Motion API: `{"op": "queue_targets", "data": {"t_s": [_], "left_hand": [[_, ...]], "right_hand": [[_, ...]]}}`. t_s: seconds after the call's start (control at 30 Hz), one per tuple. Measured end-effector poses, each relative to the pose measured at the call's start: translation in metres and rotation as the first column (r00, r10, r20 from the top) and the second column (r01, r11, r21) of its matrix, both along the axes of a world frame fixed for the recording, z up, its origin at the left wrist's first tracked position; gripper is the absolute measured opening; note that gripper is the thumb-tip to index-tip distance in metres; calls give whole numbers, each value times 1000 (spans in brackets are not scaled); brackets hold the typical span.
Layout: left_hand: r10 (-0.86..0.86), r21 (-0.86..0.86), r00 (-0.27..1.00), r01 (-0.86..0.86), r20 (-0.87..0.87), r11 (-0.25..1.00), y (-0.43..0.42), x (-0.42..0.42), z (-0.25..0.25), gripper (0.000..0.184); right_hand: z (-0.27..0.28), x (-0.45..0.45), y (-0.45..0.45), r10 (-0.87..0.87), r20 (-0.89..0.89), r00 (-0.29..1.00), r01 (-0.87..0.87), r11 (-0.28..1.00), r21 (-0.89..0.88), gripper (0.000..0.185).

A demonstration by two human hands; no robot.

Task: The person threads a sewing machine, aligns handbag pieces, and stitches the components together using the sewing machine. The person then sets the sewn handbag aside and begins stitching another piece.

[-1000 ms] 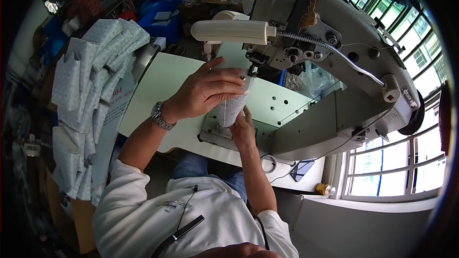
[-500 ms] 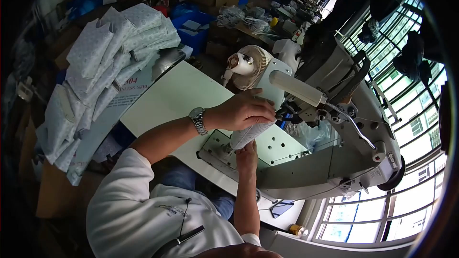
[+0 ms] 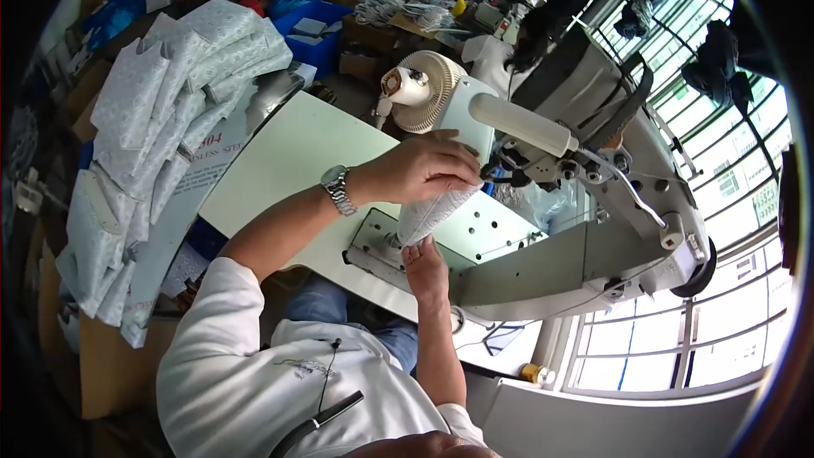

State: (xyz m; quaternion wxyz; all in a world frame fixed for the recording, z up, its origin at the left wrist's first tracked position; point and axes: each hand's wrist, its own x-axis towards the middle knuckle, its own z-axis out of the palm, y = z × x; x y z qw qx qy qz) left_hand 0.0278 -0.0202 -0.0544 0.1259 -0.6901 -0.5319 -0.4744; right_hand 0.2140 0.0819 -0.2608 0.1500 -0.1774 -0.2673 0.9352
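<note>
A pale padded fabric piece (image 3: pixel 432 214) with a fine pattern stands on edge at the arm of an industrial sewing machine (image 3: pixel 543 276). My left hand (image 3: pixel 424 170), with a metal watch (image 3: pixel 337 189) on its wrist, curls its fingers over the upper edge of this piece. At the lower end, my right hand (image 3: pixel 426 271) grips the piece close to the machine's base plate (image 3: pixel 373 242); some of its fingers are hidden behind the fabric. The needle area is hidden by the fabric and hands.
A white tabletop (image 3: pixel 288 148) spreads to the left of the machine. Beyond it, stacked patterned white padded pieces (image 3: pixel 136 110) lie on a printed sheet (image 3: pixel 212 153). A small fan (image 3: pixel 432 89) and a lamp (image 3: pixel 521 123) stand above the work. Barred windows (image 3: pixel 661 339) line the right.
The view has shifted, so most of the scene sits a little higher and to the left. My right hand has turned slightly at the fabric's lower end; my left hand keeps its hold.
</note>
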Motion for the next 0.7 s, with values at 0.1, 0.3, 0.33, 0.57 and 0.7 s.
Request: {"op": "queue_targets", "data": {"t_s": [0.1,0.3,0.33,0.57,0.7], "left_hand": [[-11,-59,1000,12,20,998,-1,1,5,19],[-25,-54,999,23,-39,998,3,-3,2,22],[-7,-42,999,5,-45,999,3,-2,1,22],[191,81,977,-183,-92,980,5,13,-12,27],[344,131,926,-326,-153,936,5,40,-20,33]], "right_hand": [[-9,-2,-2,-74,-34,997,73,997,-17,48],[-21,-9,-5,-124,-8,992,123,992,-39,74],[-21,-9,-4,-128,-9,992,128,991,-44,74],[3,-5,-4,-125,-11,992,126,992,10,61],[8,-4,4,-153,-114,982,159,986,52,51]]}}
